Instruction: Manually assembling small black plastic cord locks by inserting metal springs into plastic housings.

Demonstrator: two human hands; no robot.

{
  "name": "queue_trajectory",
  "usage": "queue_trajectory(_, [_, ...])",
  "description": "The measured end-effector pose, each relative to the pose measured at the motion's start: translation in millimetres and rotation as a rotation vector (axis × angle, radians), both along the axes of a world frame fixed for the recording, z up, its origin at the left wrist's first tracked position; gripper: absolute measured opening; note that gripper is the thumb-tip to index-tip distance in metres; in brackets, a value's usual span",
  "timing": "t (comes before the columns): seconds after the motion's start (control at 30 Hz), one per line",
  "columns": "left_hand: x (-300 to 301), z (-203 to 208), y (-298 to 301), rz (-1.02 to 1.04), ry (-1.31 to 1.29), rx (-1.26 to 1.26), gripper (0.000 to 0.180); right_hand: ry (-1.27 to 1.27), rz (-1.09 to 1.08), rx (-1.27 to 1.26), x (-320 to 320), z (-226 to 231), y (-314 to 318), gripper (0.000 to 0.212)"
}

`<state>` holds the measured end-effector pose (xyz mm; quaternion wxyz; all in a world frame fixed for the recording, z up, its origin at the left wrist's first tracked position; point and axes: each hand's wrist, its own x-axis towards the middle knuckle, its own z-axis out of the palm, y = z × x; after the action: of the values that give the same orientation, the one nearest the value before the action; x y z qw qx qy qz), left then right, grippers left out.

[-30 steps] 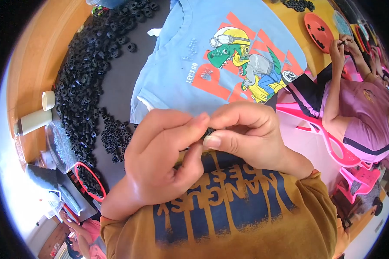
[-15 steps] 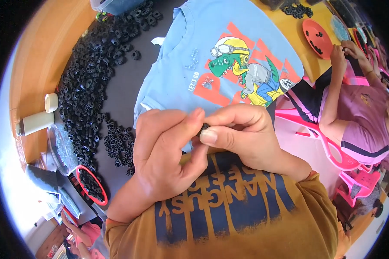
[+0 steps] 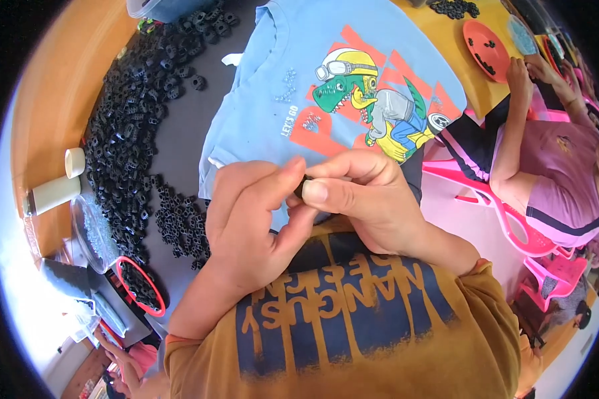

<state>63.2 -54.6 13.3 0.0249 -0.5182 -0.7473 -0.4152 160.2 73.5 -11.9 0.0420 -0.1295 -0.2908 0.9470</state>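
Observation:
Close in front of my chest, my left hand [image 3: 249, 219] and my right hand [image 3: 366, 199] meet at the fingertips. Between them is a small black plastic part [image 3: 301, 187], mostly covered by the thumbs and fingers. Both hands are closed in a pinch on it. Beyond them a light blue T-shirt [image 3: 259, 126] with a cartoon dinosaur print lies on the dark table [image 3: 186, 126]. A few tiny clear bits [image 3: 287, 86] rest on its cloth. Left of my left hand lies a patch of small black parts [image 3: 180, 223].
A large heap of black parts [image 3: 130, 139] covers the table's left side. Near it are a red-rimmed basket [image 3: 158, 307], a clear tub of bluish bits [image 3: 90, 229] and a white cylinder [image 3: 54, 195]. At right, a person sits by a red plate [image 3: 476, 53] and a pink chair [image 3: 492, 209].
My hands stay pinched together and have shifted slightly left and up in the picture. The black part remains between the fingertips, and the view has moved a little.

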Motion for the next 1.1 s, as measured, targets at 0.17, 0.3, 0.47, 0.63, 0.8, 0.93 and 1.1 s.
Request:
queue_trajectory(0.17, [-4.7, 5.0, 7.5, 0.036, 0.077, -0.012, 0.051, 0.058, -0.050, -0.024, -3.3, 2.1, 2.9, 0.012])
queue_trajectory(0.3, [-13.9, 7.5, 1.7, -0.013, 0.330, -0.067, 0.050, 0.066, -0.031, 0.014, -5.0, 1.7, 4.8, 0.011])
queue_trajectory(0.47, [-15.3, 0.4, 1.5, -0.143, 0.441, -0.085, 0.039, -0.077, -0.004, 0.078, -1.3, -8.3, 1.1, 0.014])
queue_trajectory(0.63, [-14.4, 1.3, 3.8, -0.079, 0.389, -0.061, 0.040, -0.084, 0.005, 0.030, -0.5, -12.8, 0.2, 0.012])
queue_trajectory(0.8, [-26.1, 8.3, 6.9, -0.142, 0.389, -0.085, 0.037, -0.054, -0.007, 0.196, -4.6, -7.7, 0.2, 0.016])
queue_trajectory(0.93, [-48.4, 20.4, 13.3, -0.218, 0.341, -0.117, 0.035, 0.003, -0.003, 0.294, -7.0, -8.9, 4.1, 0.021])
queue_trajectory(1.1, [-127.8, 37.4, 44.6, 0.043, 0.339, -0.098, 0.024, 0.032, 0.035, 0.361, -4.6, -17.7, -1.0, 0.023])
